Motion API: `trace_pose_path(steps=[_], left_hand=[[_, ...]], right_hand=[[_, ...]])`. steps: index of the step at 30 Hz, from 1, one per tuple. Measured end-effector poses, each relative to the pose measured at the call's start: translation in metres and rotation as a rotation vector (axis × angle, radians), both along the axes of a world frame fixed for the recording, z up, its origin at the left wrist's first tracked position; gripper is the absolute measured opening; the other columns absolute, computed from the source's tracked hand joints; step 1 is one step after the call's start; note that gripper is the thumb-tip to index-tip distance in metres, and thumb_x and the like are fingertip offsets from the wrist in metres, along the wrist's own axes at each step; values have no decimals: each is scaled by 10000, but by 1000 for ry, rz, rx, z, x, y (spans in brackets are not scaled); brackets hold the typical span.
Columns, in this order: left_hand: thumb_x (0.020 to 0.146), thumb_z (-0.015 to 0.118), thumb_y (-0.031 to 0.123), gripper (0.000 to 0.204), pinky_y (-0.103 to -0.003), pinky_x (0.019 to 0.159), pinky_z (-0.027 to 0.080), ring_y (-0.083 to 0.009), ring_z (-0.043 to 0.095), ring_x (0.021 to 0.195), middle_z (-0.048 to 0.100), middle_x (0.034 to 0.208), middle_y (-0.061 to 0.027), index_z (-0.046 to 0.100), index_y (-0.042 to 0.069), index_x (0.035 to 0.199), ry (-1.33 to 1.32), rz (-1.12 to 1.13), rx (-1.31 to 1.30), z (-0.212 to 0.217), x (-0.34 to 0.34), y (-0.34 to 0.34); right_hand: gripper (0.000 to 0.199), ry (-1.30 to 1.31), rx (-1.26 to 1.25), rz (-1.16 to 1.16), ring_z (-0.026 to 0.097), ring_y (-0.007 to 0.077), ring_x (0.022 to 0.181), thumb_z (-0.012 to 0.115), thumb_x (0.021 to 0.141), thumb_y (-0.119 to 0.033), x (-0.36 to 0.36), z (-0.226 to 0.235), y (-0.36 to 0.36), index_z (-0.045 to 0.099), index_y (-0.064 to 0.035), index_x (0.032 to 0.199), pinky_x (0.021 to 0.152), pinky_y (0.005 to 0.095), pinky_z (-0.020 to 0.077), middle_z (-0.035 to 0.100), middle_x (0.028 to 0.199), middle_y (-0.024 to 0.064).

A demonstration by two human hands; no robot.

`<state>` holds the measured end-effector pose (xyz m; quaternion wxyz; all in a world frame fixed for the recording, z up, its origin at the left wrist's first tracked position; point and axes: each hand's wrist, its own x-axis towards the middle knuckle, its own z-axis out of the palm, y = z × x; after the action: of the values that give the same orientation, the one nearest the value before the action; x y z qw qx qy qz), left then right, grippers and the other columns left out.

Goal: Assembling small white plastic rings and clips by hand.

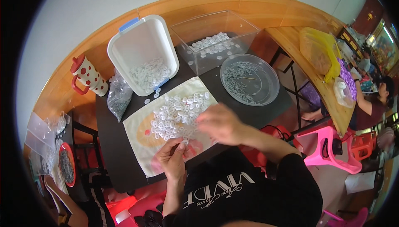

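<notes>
A heap of small white oval plastic pieces with holes (178, 112) lies on a pale printed cloth (139, 137) in front of me. My left hand (171, 157) is at the near edge of the heap, thumb and fingers pinched on one white oval piece (185, 142). Over the heap's right side hovers my right hand (221, 124), smeared by motion, so its fingers and anything in them do not show clearly. Beyond it, a round clear tray (270, 89) holds many small grey metal-looking pieces (239, 81).
A tilted white bin (137, 31) and a clear box (187, 62) hold more white pieces. Left of them are a bag of grey pieces (119, 98) and a red-dotted tumbler (92, 77). A wooden table (286, 35), pink stools (326, 148) and another person (372, 106) are at right.
</notes>
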<state>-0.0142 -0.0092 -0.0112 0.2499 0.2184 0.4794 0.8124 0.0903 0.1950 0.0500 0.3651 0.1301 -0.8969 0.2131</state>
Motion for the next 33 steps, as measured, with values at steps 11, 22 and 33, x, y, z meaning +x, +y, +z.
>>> trace_pose_path(steps=[11,22,33], left_hand=[[911,623,-68,198,-191,565,411,-57,527,651,578,866,-15,697,-14,1087,445,88,-248,-7,6,-4],[834,620,-138,241,-213,660,454,-106,582,750,621,924,-60,698,-20,1029,533,145,-346,-7,11,-3],[790,704,-38,240,-388,625,513,-321,625,747,615,870,-135,678,-6,1026,1089,95,-522,14,17,15]], right_hand=[[118,-388,-402,-539,657,321,767,673,780,57,101,-11,166,648,6,883,677,373,513,657,834,149],[168,-536,310,-485,630,347,927,625,730,24,35,-24,166,630,-26,890,833,444,503,645,887,148],[193,-407,89,-496,603,363,797,598,754,118,44,-16,158,615,5,909,722,415,490,589,859,148]])
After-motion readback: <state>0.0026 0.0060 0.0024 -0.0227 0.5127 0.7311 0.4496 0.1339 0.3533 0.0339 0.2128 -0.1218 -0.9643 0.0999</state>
